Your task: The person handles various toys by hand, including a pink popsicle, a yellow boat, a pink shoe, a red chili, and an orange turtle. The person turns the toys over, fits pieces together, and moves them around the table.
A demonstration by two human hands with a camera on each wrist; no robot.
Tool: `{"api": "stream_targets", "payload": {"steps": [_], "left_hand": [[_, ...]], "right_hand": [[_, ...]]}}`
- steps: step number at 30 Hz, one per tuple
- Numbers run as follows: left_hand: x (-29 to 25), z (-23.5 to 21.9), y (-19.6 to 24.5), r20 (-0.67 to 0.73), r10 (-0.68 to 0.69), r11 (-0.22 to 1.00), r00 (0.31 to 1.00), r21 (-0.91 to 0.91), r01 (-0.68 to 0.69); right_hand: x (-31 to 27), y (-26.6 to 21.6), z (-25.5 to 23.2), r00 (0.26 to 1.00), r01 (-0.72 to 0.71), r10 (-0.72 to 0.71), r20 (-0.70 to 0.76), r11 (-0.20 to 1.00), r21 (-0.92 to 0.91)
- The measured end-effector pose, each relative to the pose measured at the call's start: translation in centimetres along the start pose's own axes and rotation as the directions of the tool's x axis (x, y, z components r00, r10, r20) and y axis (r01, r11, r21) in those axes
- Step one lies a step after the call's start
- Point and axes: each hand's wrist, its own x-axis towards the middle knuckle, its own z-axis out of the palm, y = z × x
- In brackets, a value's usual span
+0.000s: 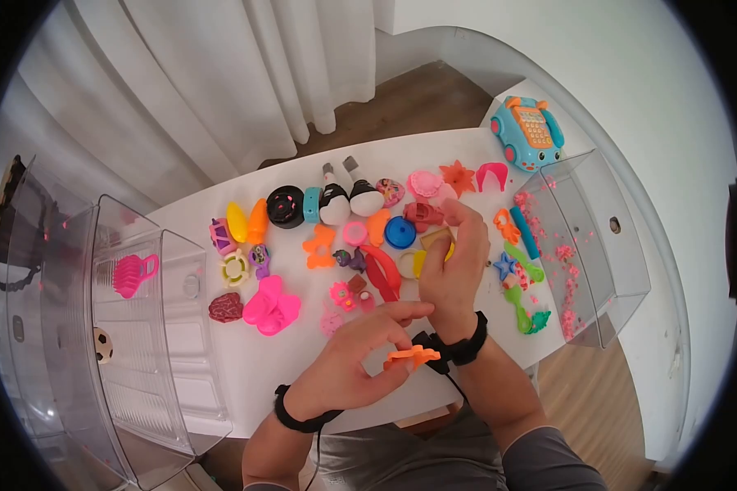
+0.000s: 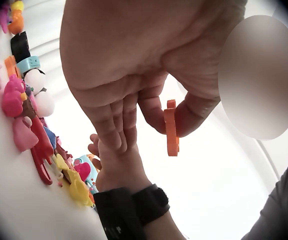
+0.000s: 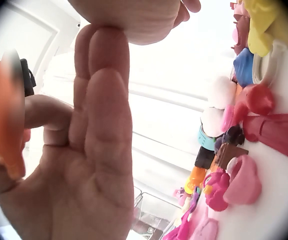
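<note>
My left hand [image 1: 354, 360] pinches a flat orange plastic piece with a wavy edge [image 1: 415, 356] between thumb and index finger, over the table's near side. Its other fingers are straight and reach across to the right wrist, as the right wrist view shows with the left fingers [image 3: 109, 100]. My right hand [image 1: 454, 266] is over the toys, its fingers loosely bent with nothing visible in them. Close by it are a yellow toy [image 1: 420, 263], a dark red toy [image 1: 423, 214] and a blue round lid [image 1: 400, 232]. Both wrists wear black bands.
Several toys spread over the white table [image 1: 303, 376], among them a pink mould [image 1: 272, 307] and toy shoes [image 1: 364, 196]. Clear bins stand at the left [image 1: 151, 233] and right [image 1: 622, 286], the right one with pink bits. A toy phone [image 1: 528, 131] sits at the back right.
</note>
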Motion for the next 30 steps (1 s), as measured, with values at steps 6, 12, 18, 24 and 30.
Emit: {"api": "stream_targets", "payload": {"steps": [6, 12, 18, 24, 30], "left_hand": [[0.61, 0.07, -0.40, -0.086, 0.087, 0.996, 0.992, 0.025, -0.085], [0.01, -0.42, 0.03, 0.011, -0.006, 1.000, 1.000, -0.002, 0.006], [0.42, -0.07, 0.11, -0.055, 0.058, 0.998, 0.997, 0.018, -0.057], [0.49, 0.16, -0.07, -0.034, 0.056, 0.998, 0.998, -0.012, -0.057], [0.03, -0.30, 0.38, 0.003, -0.006, 1.000, 1.000, -0.027, 0.006]], "right_hand": [[-0.13, -0.34, -0.17, 0.998, -0.044, 0.041, 0.039, 0.996, 0.082], [-0.10, -0.16, -0.25, 0.998, -0.061, 0.058, 0.034, 0.994, 0.094], [-0.19, -0.50, -0.22, 0.998, -0.045, 0.043, 0.036, 0.997, 0.063], [-0.09, -0.27, -0.13, 0.998, -0.047, 0.045, 0.032, 0.998, 0.051], [-0.11, -0.22, -0.10, 0.996, -0.081, 0.076, 0.047, 0.991, 0.102]]}}
